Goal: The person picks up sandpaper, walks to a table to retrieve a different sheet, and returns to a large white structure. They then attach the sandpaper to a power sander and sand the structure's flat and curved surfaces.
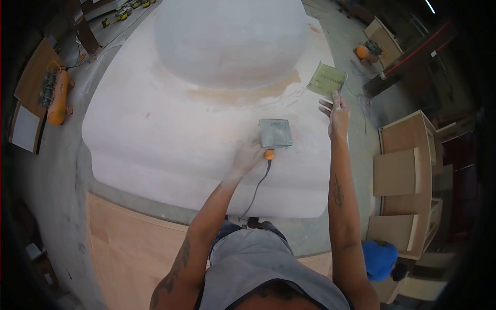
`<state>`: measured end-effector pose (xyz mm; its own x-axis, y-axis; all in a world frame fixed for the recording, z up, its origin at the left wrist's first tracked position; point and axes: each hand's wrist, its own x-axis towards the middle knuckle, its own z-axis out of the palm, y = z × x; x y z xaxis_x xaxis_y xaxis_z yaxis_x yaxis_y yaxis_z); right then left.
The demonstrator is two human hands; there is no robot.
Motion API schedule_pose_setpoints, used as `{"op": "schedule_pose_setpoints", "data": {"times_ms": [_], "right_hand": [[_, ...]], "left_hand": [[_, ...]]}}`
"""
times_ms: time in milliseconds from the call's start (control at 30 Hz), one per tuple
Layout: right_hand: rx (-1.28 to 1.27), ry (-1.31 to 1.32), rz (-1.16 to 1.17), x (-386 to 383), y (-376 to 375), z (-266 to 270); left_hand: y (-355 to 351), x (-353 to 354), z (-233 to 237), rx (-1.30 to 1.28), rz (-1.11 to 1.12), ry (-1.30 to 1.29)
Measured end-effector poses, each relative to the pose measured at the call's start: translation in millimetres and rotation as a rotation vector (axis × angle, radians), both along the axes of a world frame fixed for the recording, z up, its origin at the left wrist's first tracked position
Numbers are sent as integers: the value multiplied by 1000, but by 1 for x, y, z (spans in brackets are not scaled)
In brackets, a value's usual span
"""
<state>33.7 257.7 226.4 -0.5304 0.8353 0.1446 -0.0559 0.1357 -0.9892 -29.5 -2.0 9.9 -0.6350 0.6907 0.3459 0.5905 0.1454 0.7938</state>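
Observation:
My left hand [249,156], dusty and closed, grips an electric sander [269,154] with an orange body. The sander is turned over, so its square grey pad [276,133] faces up toward me. From its orange end a dark cord [257,191] runs down toward my legs. In my right hand [339,116] a square sheet of green sandpaper [327,80] is pinched by one corner, with printing on the side I see. Both hands are above a large pale moulded form [155,124] with a grey dome [232,44] and brownish patches at the dome's base.
Orange air compressors stand on the floor at left [59,98] and far right [367,53]. Wooden cabinets [396,172] line the right side, near a person in blue [381,260]. A plywood panel [134,248] lies at lower left. A post [408,57] rises at right.

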Motion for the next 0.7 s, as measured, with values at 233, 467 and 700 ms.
{"op": "schedule_pose_setpoints", "data": {"times_ms": [233,467,700], "right_hand": [[-445,-218,180,161,-3,-100],[-705,-278,150,320,7,-190],[-956,-243,369,364,-14,-253]], "left_hand": [[-17,29,48,-111,210,24],[10,55,43,46,380,-327],[-12,100,32,168,523,-475]]}}
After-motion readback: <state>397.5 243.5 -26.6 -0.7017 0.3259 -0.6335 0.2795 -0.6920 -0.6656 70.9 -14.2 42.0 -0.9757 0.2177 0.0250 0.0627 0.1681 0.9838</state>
